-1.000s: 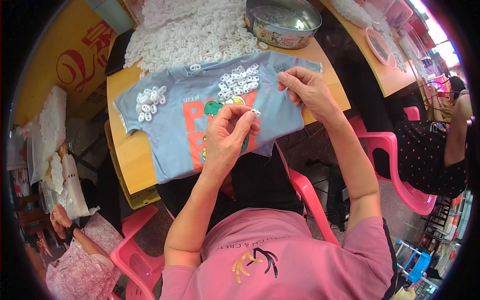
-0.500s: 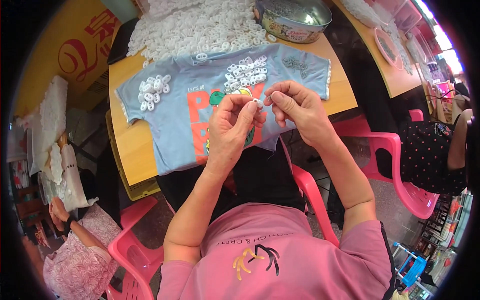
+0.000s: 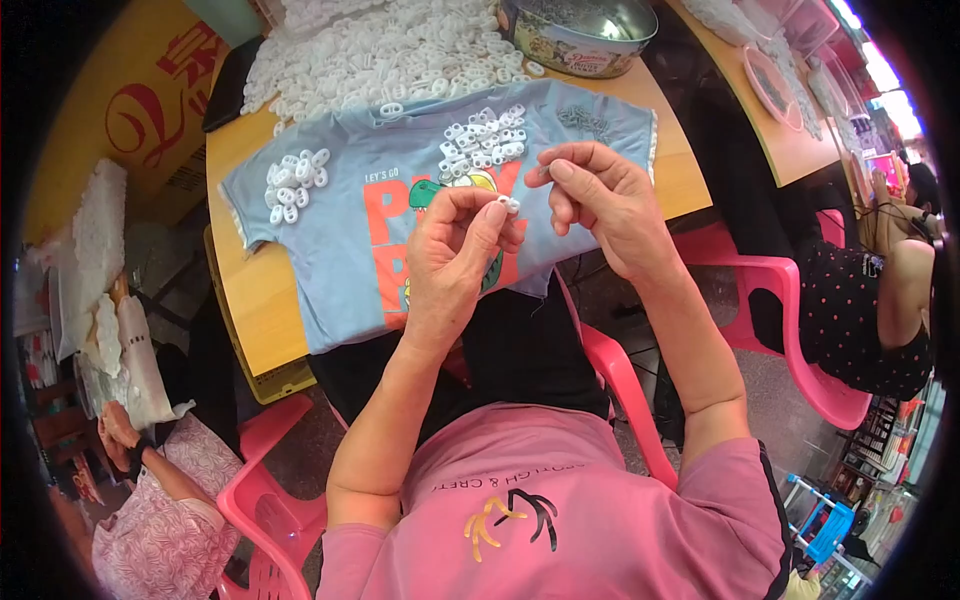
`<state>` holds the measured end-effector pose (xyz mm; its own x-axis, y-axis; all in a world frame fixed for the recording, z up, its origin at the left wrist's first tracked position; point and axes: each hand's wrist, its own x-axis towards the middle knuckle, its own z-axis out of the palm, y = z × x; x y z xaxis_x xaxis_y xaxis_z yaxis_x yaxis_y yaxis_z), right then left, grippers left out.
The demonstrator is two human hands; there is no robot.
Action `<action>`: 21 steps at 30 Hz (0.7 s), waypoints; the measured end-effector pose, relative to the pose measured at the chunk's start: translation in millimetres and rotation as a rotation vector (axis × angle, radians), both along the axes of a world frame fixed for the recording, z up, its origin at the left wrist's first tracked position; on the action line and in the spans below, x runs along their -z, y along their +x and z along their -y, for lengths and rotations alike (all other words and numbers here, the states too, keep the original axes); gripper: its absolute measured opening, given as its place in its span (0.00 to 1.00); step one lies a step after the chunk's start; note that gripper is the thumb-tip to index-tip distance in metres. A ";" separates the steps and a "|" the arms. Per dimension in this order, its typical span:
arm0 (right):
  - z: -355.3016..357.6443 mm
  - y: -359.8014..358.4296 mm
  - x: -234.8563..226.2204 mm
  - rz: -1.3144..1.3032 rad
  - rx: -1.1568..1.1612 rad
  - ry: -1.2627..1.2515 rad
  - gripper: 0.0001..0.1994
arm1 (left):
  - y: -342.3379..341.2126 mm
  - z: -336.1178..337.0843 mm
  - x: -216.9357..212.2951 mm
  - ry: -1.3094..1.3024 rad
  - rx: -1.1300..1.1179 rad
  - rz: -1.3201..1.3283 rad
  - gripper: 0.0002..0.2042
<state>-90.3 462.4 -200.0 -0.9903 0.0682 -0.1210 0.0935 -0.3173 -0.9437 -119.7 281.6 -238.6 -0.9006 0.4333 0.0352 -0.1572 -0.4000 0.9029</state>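
Between the thumb and fingers of my left hand [image 3: 450, 255] is a small white plastic piece [image 3: 509, 204] with a hole in it. My right hand [image 3: 610, 205] is a little apart from it, up and to the right, pinching a tiny grey metal piece [image 3: 545, 172] whose exact shape is too small to read. Both hands are above a light blue T-shirt [image 3: 335, 225] spread over the table. On the shirt lie a cluster of white pieces [image 3: 485, 138], a second group of white oval pieces [image 3: 295, 185] at the left, and a small pile of grey metal bits [image 3: 583, 122] near the right sleeve.
A large heap of white plastic pieces [image 3: 380, 65] covers the table's far side. Beside it stands a round tin [image 3: 580, 40] with grey bits inside. Pink chairs [image 3: 790, 310] stand around the yellow table [image 3: 265, 310]. Other people sit at left [image 3: 165, 510] and right [image 3: 865, 320].
My right hand has drawn away from the left, up and slightly right, widening the gap. The white piece stays in my left hand. The view has shifted slightly.
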 end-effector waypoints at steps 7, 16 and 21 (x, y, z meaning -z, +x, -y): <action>-17.6 -4.9 1.5 0.048 0.075 0.099 0.12 | -0.7 -1.5 -0.8 0.014 -0.001 0.005 0.07; -33.2 -9.6 7.1 -0.001 0.094 0.295 0.15 | 0.2 -2.0 -2.7 0.010 -0.007 0.015 0.06; -41.0 -10.2 0.2 0.008 0.094 0.498 0.14 | -0.7 -2.1 -0.7 0.015 0.001 -0.003 0.06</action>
<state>-100.6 503.4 -200.3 -0.9762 0.2087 -0.0588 0.0941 0.1635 -0.9821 -120.5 283.8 -237.8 -0.8999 0.4339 0.0440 -0.1553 -0.4131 0.8974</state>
